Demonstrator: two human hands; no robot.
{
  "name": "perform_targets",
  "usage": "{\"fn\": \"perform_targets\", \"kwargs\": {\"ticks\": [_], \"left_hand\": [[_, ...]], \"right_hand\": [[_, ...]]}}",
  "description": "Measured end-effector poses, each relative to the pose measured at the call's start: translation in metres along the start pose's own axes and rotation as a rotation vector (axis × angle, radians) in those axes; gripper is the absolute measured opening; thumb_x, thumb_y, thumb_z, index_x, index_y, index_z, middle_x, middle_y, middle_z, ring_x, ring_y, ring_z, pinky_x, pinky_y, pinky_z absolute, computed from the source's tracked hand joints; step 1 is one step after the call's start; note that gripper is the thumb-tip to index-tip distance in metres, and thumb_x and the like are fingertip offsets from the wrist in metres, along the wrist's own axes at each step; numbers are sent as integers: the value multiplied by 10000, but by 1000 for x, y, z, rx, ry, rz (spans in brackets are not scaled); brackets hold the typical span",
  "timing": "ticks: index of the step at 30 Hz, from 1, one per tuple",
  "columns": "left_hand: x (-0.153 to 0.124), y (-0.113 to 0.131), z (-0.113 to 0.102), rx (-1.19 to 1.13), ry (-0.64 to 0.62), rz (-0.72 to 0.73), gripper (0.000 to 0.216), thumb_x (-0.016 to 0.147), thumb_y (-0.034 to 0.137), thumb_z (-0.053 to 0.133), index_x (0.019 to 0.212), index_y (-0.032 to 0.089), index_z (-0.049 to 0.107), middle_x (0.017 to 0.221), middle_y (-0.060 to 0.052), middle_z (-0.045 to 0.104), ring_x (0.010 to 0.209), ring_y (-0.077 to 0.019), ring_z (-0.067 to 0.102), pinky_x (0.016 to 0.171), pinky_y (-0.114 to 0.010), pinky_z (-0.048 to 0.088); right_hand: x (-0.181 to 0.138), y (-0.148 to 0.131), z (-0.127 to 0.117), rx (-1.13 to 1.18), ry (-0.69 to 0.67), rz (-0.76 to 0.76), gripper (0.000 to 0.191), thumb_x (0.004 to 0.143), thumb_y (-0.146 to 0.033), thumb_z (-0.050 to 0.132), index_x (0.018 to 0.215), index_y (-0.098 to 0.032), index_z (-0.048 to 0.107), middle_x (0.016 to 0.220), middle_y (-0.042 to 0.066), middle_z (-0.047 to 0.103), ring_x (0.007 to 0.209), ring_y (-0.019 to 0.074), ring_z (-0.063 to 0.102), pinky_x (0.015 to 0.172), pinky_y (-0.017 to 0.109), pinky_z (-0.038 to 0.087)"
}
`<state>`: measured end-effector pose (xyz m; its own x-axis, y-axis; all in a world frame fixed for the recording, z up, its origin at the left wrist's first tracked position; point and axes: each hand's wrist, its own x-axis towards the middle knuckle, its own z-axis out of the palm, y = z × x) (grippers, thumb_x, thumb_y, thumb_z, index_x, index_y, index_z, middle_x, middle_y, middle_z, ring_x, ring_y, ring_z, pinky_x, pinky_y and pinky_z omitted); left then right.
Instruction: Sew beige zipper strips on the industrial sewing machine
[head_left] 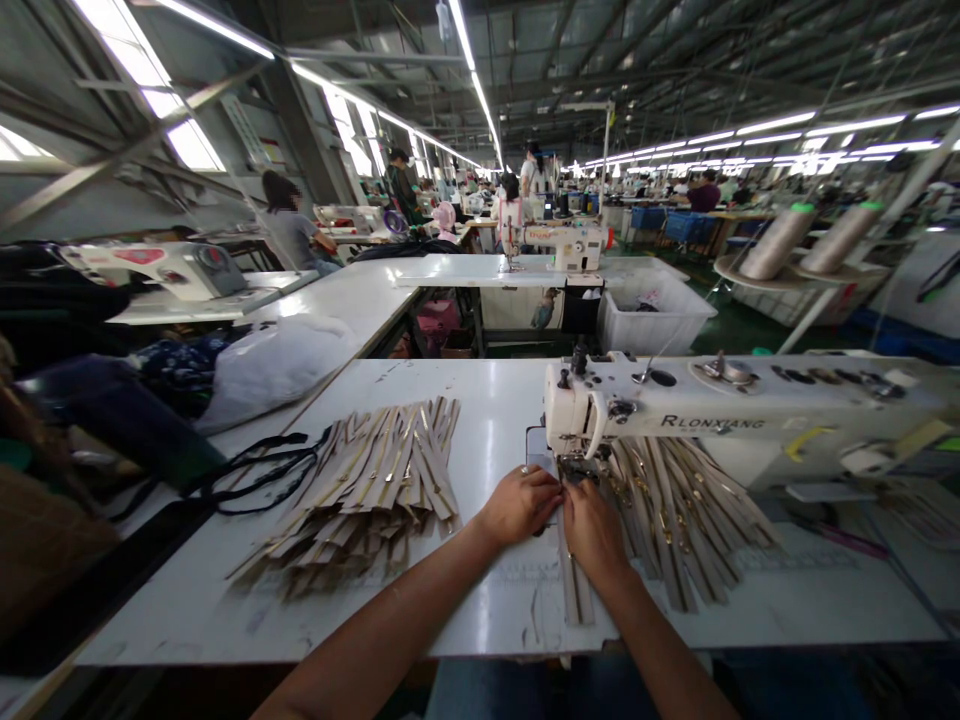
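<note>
Right in front of the needle of a white sewing machine (652,400), my two hands meet with fingertips almost touching. My left hand (523,503) is closed, its fingers pinched at the far end of a beige zipper (576,595). From the other side my right hand (594,525) pinches the same zipper, whose tail runs toward me to the table's front edge. My fingers hide the zipper's end, so I cannot see whether it lies under the presser foot. Left of my hands lies a heap of beige zippers (382,470) with gold teeth; another bunch of zippers (682,510) fans out on the right.
Black straps (262,465) and a white plastic bag (274,365) lie to the left on the white table (480,400). Two thread cones (780,240) stand at the right. Beyond are another sewing machine (562,245), a white bin (652,315) and several people.
</note>
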<state>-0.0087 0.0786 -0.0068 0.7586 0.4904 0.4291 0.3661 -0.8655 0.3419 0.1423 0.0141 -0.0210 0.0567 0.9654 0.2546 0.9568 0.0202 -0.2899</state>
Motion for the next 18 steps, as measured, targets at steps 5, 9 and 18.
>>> {"fn": "perform_targets", "kwargs": {"ticks": [5, 9, 18], "left_hand": [[-1, -3, 3, 5, 22, -12, 243, 962, 226, 476, 1037, 151, 694, 976, -88, 691, 927, -214, 602, 840, -346, 509], [0, -3, 4, 5, 21, -16, 246, 960, 214, 475, 1067, 155, 689, 989, -92, 686, 933, -216, 592, 843, -351, 510], [0, -2, 4, 4, 27, -20, 243, 956, 204, 482, 1064, 158, 694, 971, -91, 682, 925, -212, 586, 824, -339, 515]], "right_hand": [[-1, -3, -3, -4, -10, 14, 326, 955, -156, 381, 1095, -188, 673, 951, 82, 677, 852, 196, 666, 679, 278, 491], [0, -3, -2, -10, -40, 20, 345, 964, -171, 370, 1165, -170, 650, 999, 89, 675, 865, 203, 667, 674, 290, 494], [0, -5, -4, -2, -59, 44, 352, 957, -177, 379, 1188, -179, 645, 1023, 90, 678, 870, 202, 664, 678, 295, 493]]}}
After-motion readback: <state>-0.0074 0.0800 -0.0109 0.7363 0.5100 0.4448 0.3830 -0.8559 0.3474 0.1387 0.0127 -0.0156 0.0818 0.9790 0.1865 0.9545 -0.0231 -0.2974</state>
